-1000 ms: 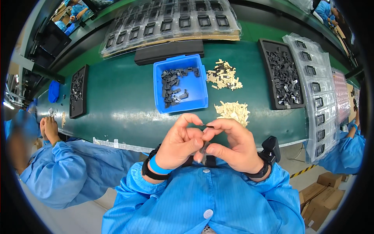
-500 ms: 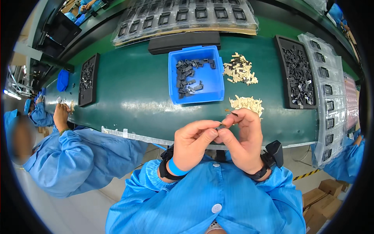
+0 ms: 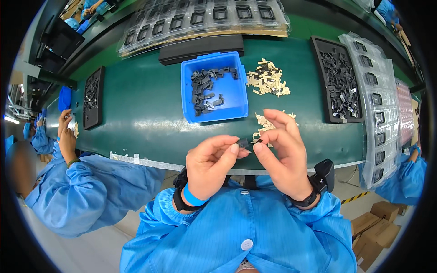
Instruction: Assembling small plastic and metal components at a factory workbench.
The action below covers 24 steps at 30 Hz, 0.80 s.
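Note:
Close to the table's front edge, my left hand (image 3: pixel 210 160) is closed in a pinch on a small dark plastic part (image 3: pixel 244 144). Thumb and index finger of my right hand (image 3: pixel 284 157) grip a tiny black piece (image 3: pixel 259 141) right beside that part; its exact kind is too small to make out. The other right fingers are raised over a pile of cream-coloured strips (image 3: pixel 261 122), hiding much of it. Beyond my hands stands a blue bin (image 3: pixel 215 119) with several dark grey plastic parts (image 3: pixel 205 86) inside.
A second heap of cream and black strips (image 3: pixel 268 77) lies right of the bin. Black trays of small parts stand at the right (image 3: pixel 337 119) and left (image 3: pixel 93 122). Clear blister trays (image 3: pixel 378 177) line the right side; more (image 3: pixel 205 29) are stacked behind. A co-worker (image 3: pixel 91 191) sits left.
My hands have drawn slightly apart, uncovering the dark part in the left fingers. The right index finger's thin brown-black strip no longer shows there. The view has shifted a little.

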Tool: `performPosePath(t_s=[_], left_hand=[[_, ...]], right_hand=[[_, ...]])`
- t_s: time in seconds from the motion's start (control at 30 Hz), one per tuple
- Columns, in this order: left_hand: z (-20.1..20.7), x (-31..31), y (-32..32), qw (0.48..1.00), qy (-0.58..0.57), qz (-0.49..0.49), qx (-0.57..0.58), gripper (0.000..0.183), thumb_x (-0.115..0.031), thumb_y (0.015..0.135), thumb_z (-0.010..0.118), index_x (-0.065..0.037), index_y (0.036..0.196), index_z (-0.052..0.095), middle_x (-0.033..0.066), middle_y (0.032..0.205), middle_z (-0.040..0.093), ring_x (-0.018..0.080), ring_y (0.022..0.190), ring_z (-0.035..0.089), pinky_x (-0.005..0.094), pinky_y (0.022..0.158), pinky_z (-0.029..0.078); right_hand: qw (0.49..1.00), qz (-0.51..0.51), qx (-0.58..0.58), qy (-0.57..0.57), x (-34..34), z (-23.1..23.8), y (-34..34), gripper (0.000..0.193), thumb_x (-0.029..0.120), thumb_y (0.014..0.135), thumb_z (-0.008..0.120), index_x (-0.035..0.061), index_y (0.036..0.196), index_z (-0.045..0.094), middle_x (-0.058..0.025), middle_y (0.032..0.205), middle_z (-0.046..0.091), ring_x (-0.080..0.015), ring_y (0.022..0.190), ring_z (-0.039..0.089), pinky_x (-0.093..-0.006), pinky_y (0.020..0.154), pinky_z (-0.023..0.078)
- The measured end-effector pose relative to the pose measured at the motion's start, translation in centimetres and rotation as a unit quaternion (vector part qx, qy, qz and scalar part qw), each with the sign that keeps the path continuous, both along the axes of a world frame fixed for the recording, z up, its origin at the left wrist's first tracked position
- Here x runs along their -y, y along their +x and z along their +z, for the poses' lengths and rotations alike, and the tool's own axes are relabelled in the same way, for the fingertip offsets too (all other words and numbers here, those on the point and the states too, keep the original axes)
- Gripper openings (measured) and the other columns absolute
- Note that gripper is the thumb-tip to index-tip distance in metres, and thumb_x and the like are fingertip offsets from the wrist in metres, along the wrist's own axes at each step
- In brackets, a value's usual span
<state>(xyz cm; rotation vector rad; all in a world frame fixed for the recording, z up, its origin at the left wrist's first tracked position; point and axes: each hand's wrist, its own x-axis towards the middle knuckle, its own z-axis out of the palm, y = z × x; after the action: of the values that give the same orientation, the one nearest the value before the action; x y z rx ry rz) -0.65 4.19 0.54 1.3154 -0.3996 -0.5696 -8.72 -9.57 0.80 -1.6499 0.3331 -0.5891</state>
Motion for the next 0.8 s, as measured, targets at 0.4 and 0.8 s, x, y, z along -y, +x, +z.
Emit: performPosePath(t_s=[0.4, 0.8], left_hand=[[-0.72, 0.27, 0.05, 0.982, 0.119, 0.003, 0.145, 0.012, 0.001, 0.08, 0.064, 0.004, 0.091, 0.065, 0.0122, 0.082, 0.068, 0.0175, 0.075, 0.068, 0.0252, 0.064, 0.054], [-0.01, 0.19, 0.11, 0.961, 0.158, -0.022, 0.225, 0.011, 0.004, 0.081, 0.062, 0.007, 0.091, 0.063, 0.0111, 0.08, 0.068, 0.0151, 0.074, 0.067, 0.0224, 0.06, 0.051]], right_hand=[[0.981, -0.01, -0.077, -0.18, 0.6, 0.82, -0.34, 0.011, 0.002, 0.069, 0.066, 0.0015, 0.073, 0.056, -0.0156, 0.111, 0.049, -0.0258, 0.095, 0.053, -0.0315, 0.078, 0.044], [0.98, -0.032, -0.067, -0.186, 0.23, 0.34, -0.21, 0.011, 0.008, 0.066, 0.067, 0.005, 0.07, 0.057, -0.0157, 0.104, 0.049, -0.0324, 0.095, 0.05, -0.0391, 0.08, 0.04]])
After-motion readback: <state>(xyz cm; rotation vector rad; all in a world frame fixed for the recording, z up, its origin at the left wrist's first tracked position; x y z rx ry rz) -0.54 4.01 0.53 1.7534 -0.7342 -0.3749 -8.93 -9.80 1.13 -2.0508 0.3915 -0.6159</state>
